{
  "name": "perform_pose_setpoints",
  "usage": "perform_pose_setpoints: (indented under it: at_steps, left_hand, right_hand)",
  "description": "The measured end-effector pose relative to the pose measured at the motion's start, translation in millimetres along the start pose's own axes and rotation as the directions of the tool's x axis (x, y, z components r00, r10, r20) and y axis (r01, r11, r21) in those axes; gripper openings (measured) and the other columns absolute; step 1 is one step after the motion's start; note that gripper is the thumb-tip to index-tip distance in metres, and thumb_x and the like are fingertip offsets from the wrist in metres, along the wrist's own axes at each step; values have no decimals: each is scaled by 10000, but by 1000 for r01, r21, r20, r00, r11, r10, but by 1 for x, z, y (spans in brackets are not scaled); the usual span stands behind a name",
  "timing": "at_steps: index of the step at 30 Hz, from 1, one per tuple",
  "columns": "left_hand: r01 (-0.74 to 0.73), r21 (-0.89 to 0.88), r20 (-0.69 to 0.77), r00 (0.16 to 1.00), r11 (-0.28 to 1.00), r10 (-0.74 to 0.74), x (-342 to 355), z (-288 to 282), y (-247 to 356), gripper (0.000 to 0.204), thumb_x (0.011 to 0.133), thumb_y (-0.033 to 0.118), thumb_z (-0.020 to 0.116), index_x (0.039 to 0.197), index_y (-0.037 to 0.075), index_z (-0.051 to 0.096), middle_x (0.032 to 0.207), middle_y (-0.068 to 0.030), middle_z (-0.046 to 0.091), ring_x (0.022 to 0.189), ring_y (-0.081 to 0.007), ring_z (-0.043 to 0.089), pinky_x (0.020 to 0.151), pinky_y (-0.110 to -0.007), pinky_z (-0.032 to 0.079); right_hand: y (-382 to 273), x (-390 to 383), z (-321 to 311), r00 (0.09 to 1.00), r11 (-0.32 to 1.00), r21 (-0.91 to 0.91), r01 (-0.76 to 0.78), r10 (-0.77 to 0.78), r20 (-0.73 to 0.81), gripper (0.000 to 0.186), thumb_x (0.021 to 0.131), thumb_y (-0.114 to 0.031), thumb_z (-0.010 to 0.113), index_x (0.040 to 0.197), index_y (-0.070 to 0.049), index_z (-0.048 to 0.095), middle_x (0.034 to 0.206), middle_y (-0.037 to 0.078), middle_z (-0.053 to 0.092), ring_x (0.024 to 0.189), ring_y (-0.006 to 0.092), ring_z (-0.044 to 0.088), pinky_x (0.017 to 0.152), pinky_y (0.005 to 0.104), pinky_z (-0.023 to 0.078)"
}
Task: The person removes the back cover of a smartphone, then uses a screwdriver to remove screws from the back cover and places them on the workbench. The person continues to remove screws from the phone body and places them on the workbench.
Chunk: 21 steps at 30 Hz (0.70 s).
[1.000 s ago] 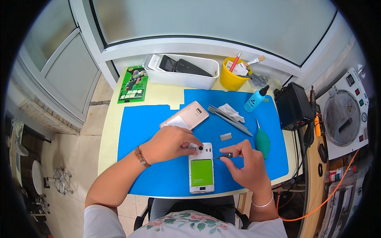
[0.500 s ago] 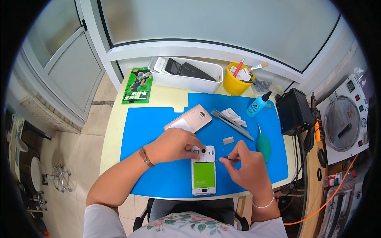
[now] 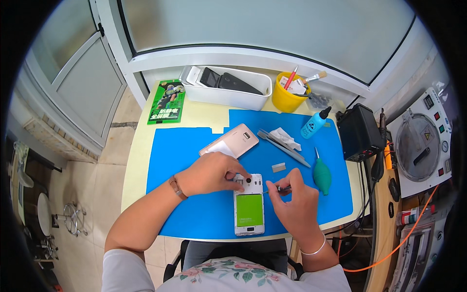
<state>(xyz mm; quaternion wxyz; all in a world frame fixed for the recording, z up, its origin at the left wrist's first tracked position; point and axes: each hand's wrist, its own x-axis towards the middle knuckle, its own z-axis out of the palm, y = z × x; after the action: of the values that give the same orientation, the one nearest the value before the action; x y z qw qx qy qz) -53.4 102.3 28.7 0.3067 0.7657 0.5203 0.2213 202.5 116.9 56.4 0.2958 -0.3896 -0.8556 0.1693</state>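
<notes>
I see the right fingers (image 3: 273, 195) resettled, pinching the slim dark tool (image 3: 281, 188), so its tip points leftward at the opened white rectangular phone (image 3: 256, 188); left fingers (image 3: 233, 186), slightly parted, touch it.

Colours and patterns. Phone (image 3: 253, 188), white, with a black lens ring; battery (image 3: 249, 211), bright lime green with small white print. Phone cover (image 3: 242, 140), pinkish gold with a white patch. Mat (image 3: 189, 219), plain vivid blue; table (image 3: 138, 170), pale cream yellow. Bottle (image 3: 311, 127), light blue, black-capped; air blower (image 3: 321, 177), dark green; tissue (image 3: 286, 138), white. Bucket (image 3: 288, 100), yellow; pen (image 3: 292, 76), red; box (image 3: 236, 99), white. Packet (image 3: 165, 103), green with white lettering. Shirt (image 3: 232, 270), white with pink flowers and green leaves.
</notes>
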Motion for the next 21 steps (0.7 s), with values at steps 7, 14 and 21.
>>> perform_pose_setpoints:
  at_steps: [7, 14, 21]
  left_hand:
    - [15, 1, 16, 1000, 1000, -15, -1, -1, 1, 328, 833, 190, 896, 1155, 155, 844, 714, -8, 644, 640, -153, 614, 587, -304, 482]
    - [13, -6, 20, 1000, 1000, -13, 0, 0, -1, 333, 846, 214, 881, 1170, 151, 836, 711, -6, 633, 637, -159, 622, 585, -315, 478]
    - [13, 5, 32, 999, 1000, -14, -1, -3, -1, 353, 822, 215, 903, 1164, 153, 840, 710, 1, 623, 641, -146, 596, 588, -309, 462]
  right_hand:
    - [4, 6, -7, 989, 986, 118, 122, -130, 71, 338, 884, -87, 851, 959, -62, 523, 799, 116, 727, 699, 260, 777, 536, 294, 540]
    - [-2, 7, -3, 991, 992, 11, -124, 123, 57, 380, 851, -33, 869, 931, -52, 498, 830, 143, 741, 781, 254, 802, 623, 284, 603]
    - [7, 2, -11, 997, 998, 56, 16, -20, 71, 434, 848, -94, 890, 1024, -70, 494, 819, 117, 693, 750, 292, 780, 571, 320, 561]
